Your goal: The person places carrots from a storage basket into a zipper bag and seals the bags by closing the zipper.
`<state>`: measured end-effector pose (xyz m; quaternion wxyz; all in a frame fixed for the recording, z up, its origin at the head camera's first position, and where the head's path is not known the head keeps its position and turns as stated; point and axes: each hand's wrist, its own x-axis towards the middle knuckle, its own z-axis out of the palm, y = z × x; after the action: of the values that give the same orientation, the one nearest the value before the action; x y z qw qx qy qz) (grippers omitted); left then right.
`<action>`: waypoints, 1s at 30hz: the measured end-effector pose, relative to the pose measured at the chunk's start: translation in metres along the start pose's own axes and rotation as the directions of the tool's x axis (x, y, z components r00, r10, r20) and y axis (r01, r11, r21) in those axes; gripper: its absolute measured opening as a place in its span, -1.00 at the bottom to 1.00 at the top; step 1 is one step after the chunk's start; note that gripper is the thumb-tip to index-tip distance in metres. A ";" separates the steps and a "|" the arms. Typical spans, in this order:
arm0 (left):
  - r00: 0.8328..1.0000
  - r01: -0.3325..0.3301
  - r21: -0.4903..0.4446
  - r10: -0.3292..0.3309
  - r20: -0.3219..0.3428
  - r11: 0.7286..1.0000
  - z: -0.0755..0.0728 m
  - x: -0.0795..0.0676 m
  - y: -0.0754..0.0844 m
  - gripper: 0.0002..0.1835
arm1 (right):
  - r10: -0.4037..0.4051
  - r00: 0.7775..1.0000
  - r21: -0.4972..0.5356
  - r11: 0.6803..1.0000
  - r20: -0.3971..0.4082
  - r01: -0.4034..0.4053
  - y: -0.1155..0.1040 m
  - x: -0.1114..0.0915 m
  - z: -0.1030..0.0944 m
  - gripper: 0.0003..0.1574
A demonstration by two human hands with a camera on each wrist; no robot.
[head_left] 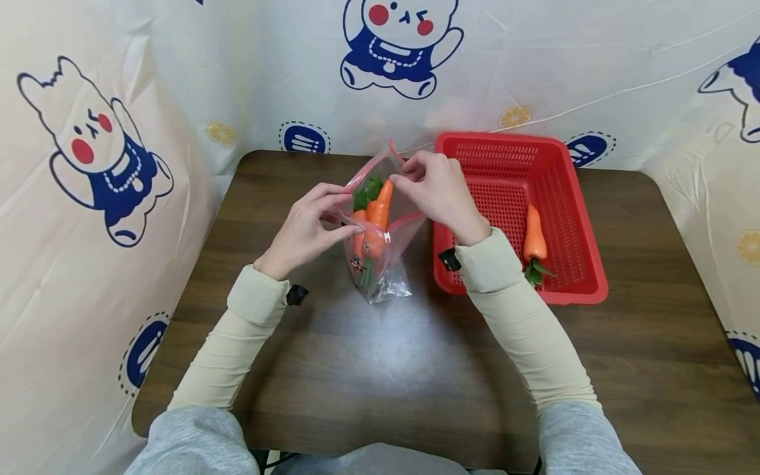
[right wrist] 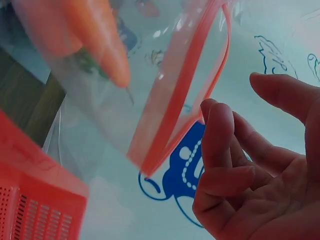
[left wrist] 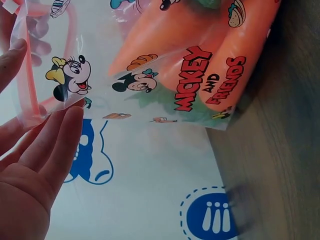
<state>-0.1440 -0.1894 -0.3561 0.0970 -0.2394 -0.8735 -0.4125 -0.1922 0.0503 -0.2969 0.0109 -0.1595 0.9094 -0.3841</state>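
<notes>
A clear zip bag (head_left: 399, 251) with a pink-edged mouth and cartoon prints stands on the table, its mouth spread. Inside are several carrots (head_left: 380, 210) with green tops; one orange tip points up near the mouth. At the left side of the mouth, my left hand (head_left: 305, 227) holds the bag between thumb and fingers, as the left wrist view (left wrist: 42, 165) also shows. My right hand (head_left: 438, 191) is at the right side of the mouth, close to that carrot tip. In the right wrist view its thumb stands apart from the loosely bent fingers (right wrist: 220, 130), beside the pink rim.
A red perforated plastic basket (head_left: 584, 237) stands right of the bag, under the right forearm. One carrot (head_left: 534, 234) with green leaves lies in it. Behind the brown wooden table (head_left: 356, 369) hangs a white printed curtain (head_left: 285, 66).
</notes>
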 end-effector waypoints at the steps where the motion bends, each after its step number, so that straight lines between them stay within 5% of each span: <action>1: 1.000 0.000 -0.001 0.000 0.001 1.000 0.000 0.000 0.000 -0.46 | 0.004 1.000 -0.003 1.000 -0.007 -0.004 0.002 0.000 -0.002 -0.60; 19: 1.000 -0.023 -0.016 0.023 -0.003 1.000 0.003 0.005 0.003 -0.51 | 0.122 0.991 -0.090 0.988 -0.049 -0.126 0.040 -0.004 -0.037 -0.60; 30: 0.998 -0.066 -0.015 0.066 -0.018 0.998 0.005 0.008 0.003 -0.50 | 0.280 0.954 -0.221 0.942 0.106 -0.252 0.070 -0.008 -0.060 -0.53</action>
<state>-0.1494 -0.1817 -0.3545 0.1164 -0.2652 -0.8611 -0.4180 -0.2130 0.1403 -0.3044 0.1081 -0.0612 0.9543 -0.2717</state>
